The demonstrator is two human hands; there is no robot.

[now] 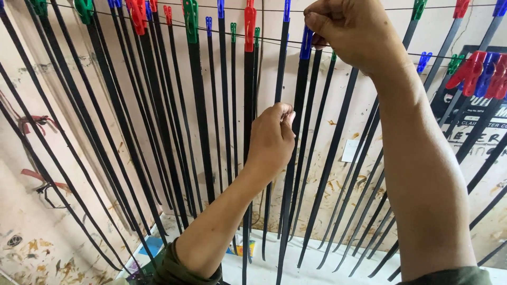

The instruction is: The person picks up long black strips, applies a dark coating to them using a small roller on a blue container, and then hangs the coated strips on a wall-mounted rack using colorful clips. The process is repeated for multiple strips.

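Black sign (483, 129) with pale lettering hangs on the wall at right, behind strips; right hand (351, 31) raised, fingers closed at the blue clothespin (307, 43) on the line (369, 51); left hand (272, 138) pinches a black strip (297, 105) below.

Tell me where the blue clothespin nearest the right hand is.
Head view, upper middle: the blue clothespin hangs on the line just left of the right hand, clipping a black strip.

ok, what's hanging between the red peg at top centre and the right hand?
Head view: between the red peg and the right hand hang two black strips, one under a dark blue peg, one under a blue peg.
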